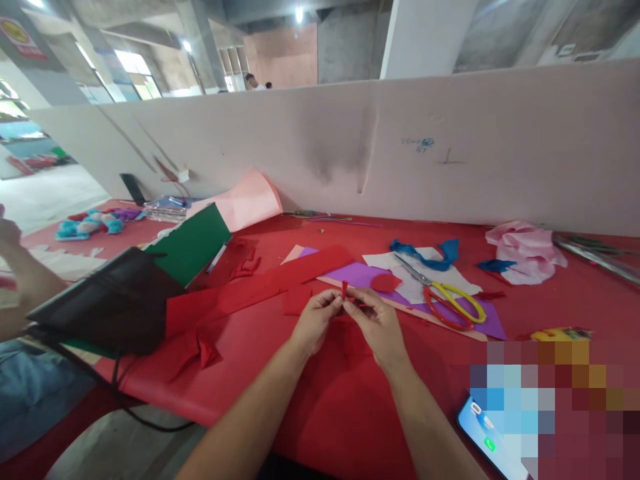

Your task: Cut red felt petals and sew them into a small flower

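In the middle of the head view, my left hand [316, 321] and my right hand [377, 325] meet over the red tabletop. Between their fingertips stands a small red paper roll [345, 287], its top end poking up; the fingers hide its lower part. Both hands are closed in a pinch on it. Just behind them lie a long red paper strip [260, 283] and purple paper [350, 272]. A pair of scissors [445, 290] with red and yellow handles rests on white paper to the right, beside a torn blue piece [425, 255].
A black bag [110, 300] and a green board [193, 243] stand on the left, near another person's arm [30, 280]. Crumpled pink paper [525, 253] lies at the right. A phone [493, 433] is at the near right. A pale partition [325, 147] closes off the back.
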Motion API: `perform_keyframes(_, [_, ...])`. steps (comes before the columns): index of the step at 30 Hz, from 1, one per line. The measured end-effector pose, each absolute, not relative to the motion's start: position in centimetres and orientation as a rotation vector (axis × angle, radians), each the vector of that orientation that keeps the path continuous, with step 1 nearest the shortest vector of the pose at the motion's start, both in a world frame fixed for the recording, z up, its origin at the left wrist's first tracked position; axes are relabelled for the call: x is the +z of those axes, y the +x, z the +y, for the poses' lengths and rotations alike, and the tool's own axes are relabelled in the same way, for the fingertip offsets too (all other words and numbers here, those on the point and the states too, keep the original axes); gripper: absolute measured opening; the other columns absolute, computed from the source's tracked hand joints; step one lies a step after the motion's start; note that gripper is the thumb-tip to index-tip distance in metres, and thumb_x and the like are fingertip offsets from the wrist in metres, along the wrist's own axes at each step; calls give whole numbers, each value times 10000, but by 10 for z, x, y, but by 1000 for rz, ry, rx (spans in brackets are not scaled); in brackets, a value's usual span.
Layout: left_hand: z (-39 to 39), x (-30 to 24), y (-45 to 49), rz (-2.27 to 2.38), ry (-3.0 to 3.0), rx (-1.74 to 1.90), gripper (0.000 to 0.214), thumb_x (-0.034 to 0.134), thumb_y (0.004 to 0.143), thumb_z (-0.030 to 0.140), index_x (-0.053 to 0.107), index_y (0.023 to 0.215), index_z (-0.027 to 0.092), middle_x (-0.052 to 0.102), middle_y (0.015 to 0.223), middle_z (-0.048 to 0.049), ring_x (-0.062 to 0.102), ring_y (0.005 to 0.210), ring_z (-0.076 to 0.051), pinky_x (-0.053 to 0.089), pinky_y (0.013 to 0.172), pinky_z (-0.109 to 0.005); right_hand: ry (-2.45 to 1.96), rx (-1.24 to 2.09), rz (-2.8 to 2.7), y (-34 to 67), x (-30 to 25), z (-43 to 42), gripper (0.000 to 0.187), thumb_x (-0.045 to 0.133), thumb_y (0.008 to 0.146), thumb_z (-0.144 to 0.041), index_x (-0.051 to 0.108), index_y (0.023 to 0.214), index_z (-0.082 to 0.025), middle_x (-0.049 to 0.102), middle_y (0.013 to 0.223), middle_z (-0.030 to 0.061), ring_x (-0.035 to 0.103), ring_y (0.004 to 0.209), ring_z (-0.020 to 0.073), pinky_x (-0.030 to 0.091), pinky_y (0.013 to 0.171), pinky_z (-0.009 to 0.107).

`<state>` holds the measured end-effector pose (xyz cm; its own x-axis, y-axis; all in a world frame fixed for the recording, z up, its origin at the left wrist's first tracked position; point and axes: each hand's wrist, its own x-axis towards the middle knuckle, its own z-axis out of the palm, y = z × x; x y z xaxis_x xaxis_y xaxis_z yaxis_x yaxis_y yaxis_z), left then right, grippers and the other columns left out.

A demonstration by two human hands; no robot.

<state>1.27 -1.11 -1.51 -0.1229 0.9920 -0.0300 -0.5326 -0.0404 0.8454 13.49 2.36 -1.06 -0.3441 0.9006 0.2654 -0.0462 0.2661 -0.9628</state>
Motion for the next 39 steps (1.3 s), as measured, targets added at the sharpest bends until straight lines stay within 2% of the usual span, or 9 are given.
perform_keyframes(4, [-12, -15, 13, 893, 712, 1499, 229, 751, 678, 340, 645, 712, 140, 577, 665, 3, 512, 642, -104, 398, 706, -256, -813, 1247, -1541, 134, -14, 24, 192, 661, 787, -325, 710, 951, -238, 649, 996, 57, 596, 946, 229, 480, 788, 346])
perform_keyframes(9, [-13, -16, 13, 922, 754, 1454, 251, 727, 701, 367, 658, 680, 127, 570, 608, 3, 491, 586, -94, 389, 651, -243, -841, 1241, -1510, 134, -14, 25, 167, 677, 768, -342, 713, 874, -218, 659, 903, 49, 593, 829, 204, 485, 726, 316])
perform_keyframes(14, [-12, -19, 11, 976, 794, 1419, 228, 758, 666, 328, 697, 786, 144, 647, 715, -19, 572, 673, -120, 426, 748, -273, -885, 1315, -1439, 134, -14, 25, 188, 647, 782, -349, 702, 882, -199, 685, 892, 65, 601, 784, 206, 496, 716, 331])
perform_keyframes(21, [-13, -14, 11, 1102, 838, 1422, 225, 787, 608, 310, 692, 731, 147, 686, 684, -21, 620, 687, -151, 466, 777, -299, -908, 1378, -1333, 134, -12, 24, 195, 669, 757, -339, 709, 885, -197, 707, 867, 58, 607, 761, 197, 496, 702, 320])
perform_keyframes(32, [-13, -13, 6, 1127, 882, 1366, 197, 780, 609, 313, 700, 695, 155, 692, 675, -27, 615, 671, -155, 467, 762, -298, -858, 1439, -1233, 133, -8, 21, 145, 690, 740, -315, 708, 830, -204, 702, 811, 26, 615, 769, 186, 492, 707, 300])
perform_keyframes(39, [-12, -16, 8, 1209, 921, 1472, 146, 769, 617, 284, 734, 704, 172, 692, 739, -30, 587, 729, -158, 432, 787, -291, -866, 1333, -1362, 135, -8, 21, 139, 668, 767, -318, 698, 842, -205, 691, 866, 41, 603, 824, 203, 471, 801, 349])
